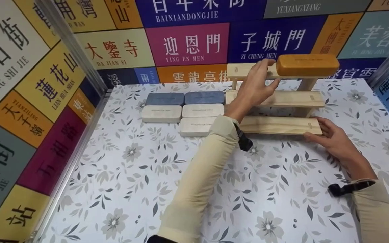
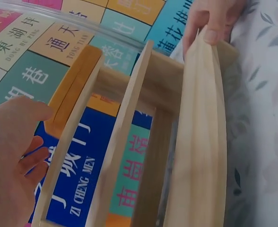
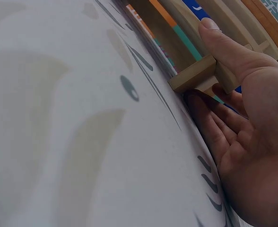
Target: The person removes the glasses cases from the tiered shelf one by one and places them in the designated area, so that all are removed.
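Note:
A three-tier stepped wooden rack (image 1: 282, 125) stands on the table. On the right part of its top tier lies an orange oblong case (image 1: 307, 65) with rounded corners and small lettering. My left hand (image 1: 256, 84) is at the left end of this case, its fingers loosely spread and the thumb close to the case's edge; whether they touch cannot be told. My right hand (image 1: 338, 138) grips the right end of the lowest tier. In the right wrist view, the thumb of my right hand (image 3: 252, 127) lies over the wood and its fingers are around the end, partly hidden.
Left of the rack lie two blue cases (image 1: 164, 99) in a row, with three white cases (image 1: 161, 113) in front of them, all of similar shape. A leaf-patterned cloth (image 1: 140, 175) covers the table. Panels with colourful signs (image 1: 187, 44) rise behind and on both sides.

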`<state>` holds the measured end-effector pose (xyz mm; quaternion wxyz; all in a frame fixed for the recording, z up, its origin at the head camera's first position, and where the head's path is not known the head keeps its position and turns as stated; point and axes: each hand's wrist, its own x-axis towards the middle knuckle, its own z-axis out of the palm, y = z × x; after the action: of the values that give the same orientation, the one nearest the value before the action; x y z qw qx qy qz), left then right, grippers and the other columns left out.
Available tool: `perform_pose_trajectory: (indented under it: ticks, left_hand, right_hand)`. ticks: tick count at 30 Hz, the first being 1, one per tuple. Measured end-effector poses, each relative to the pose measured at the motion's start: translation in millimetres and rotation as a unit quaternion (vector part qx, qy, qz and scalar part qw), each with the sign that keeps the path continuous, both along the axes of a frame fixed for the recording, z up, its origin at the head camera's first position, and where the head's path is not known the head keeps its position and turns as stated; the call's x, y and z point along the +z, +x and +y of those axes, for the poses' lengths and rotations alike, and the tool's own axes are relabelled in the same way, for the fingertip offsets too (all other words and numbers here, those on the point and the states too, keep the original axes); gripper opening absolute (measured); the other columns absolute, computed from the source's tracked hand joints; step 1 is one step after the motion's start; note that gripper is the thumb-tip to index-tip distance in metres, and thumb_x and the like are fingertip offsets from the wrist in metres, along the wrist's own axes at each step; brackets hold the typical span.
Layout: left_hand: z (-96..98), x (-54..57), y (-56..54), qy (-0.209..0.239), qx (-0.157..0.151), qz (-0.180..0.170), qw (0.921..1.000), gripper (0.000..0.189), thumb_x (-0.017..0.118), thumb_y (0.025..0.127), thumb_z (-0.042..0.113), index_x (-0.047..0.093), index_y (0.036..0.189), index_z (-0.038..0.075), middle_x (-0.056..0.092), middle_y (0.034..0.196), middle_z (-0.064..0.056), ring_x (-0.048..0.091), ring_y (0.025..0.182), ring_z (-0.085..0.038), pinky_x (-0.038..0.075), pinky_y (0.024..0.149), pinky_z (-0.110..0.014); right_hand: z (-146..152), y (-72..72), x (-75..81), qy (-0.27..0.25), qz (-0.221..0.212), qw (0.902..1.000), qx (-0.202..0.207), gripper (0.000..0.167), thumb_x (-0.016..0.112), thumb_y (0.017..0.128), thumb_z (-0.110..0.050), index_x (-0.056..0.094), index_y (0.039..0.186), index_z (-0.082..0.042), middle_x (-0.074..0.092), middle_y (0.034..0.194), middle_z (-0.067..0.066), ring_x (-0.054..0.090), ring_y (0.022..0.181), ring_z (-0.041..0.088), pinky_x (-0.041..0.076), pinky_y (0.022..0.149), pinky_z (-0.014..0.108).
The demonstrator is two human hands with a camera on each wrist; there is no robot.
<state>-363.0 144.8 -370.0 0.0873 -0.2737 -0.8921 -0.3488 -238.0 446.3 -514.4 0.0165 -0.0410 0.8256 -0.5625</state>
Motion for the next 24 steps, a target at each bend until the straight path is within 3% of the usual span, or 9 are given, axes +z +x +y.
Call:
perform_pose_trajectory:
  ticks: [6,14,20,24]
  left_hand:
    - [19.8,4.6,2.1,-0.009,0.005,-0.019,0.9998,0.067,0.067,0.108,0.036,0.038,0.165,0.017,0.049,0.163,0.004,0.050,0.145,-0.007,0.043,0.114,-0.013]
    - [31.8,-1.2,-0.7,-0.035,0.042,-0.046,0.9974,0.086,0.071,0.104,0.046,0.024,0.173,0.025,0.042,0.171,0.011,0.043,0.153,-0.007,0.042,0.120,-0.018]
    - [39.1,0.6,-3.2,-0.048,0.068,-0.053,0.9952,0.084,0.067,0.105,0.050,0.023,0.173,0.027,0.038,0.173,0.015,0.044,0.149,-0.006,0.043,0.117,-0.016]
    - [43.5,3.2,-2.1,-0.072,0.079,-0.044,0.9933,0.087,0.064,0.106,0.054,0.019,0.174,0.024,0.033,0.176,0.015,0.041,0.152,-0.008,0.037,0.121,-0.016]
  right_hand:
    - [-0.4,0.8,1.1,-0.007,0.002,1.0000,0.005,0.076,0.072,0.105,-0.010,0.031,0.168,-0.002,0.065,0.133,-0.024,0.067,0.115,-0.006,0.054,0.092,0.008]
    - [0.9,1.5,0.4,0.024,-0.012,0.9996,-0.004,0.079,0.073,0.106,-0.019,0.029,0.170,-0.004,0.060,0.133,-0.027,0.065,0.115,-0.009,0.051,0.094,0.006]
    - [1.5,0.8,-1.3,0.025,-0.015,0.9996,-0.004,0.080,0.073,0.106,-0.019,0.028,0.170,-0.005,0.059,0.135,-0.027,0.063,0.117,-0.009,0.051,0.095,0.006]
    - [0.8,-0.1,-0.5,0.017,-0.010,0.9998,0.000,0.080,0.073,0.105,-0.016,0.028,0.170,-0.003,0.060,0.135,-0.026,0.064,0.117,-0.008,0.052,0.094,0.007]
